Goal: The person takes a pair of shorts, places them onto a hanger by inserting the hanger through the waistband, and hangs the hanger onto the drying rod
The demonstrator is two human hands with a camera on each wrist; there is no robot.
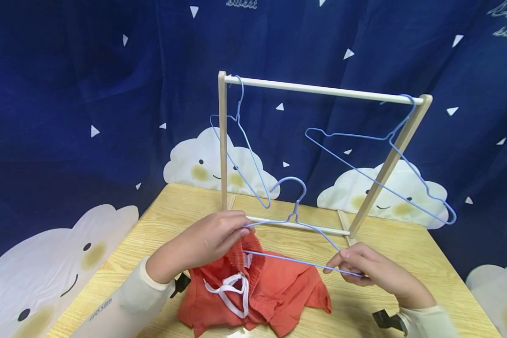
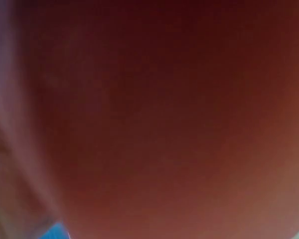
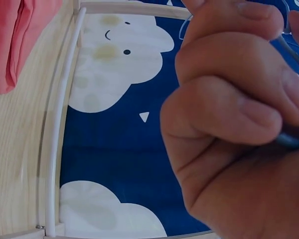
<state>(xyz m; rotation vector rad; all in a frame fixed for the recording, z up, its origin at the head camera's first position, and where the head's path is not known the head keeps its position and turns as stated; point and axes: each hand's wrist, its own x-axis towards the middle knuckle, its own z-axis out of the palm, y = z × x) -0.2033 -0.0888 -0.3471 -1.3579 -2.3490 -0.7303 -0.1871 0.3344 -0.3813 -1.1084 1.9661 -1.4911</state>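
Note:
Red shorts (image 1: 285, 291) with a gathered elastic waistband and a white drawstring (image 1: 233, 287) lie on the table, their waistband lifted at the back. My left hand (image 1: 207, 237) pinches that raised waistband. A blue wire hanger (image 1: 296, 217) stands over the shorts, hook up, its left end at the waistband opening and partly hidden by my left hand and the cloth. At the hanger's right corner my right hand (image 1: 367, 267) grips the wire; its curled fingers (image 3: 234, 107) show in the right wrist view. Blurred skin fills most of the left wrist view.
Behind the hands stands a wooden rack with a white top rail (image 1: 321, 89). One blue hanger (image 1: 247, 141) hangs at its left end, another blue hanger (image 1: 355, 166) at its right. The wooden table (image 1: 186, 202) backs onto a dark blue curtain (image 1: 88, 70) with clouds.

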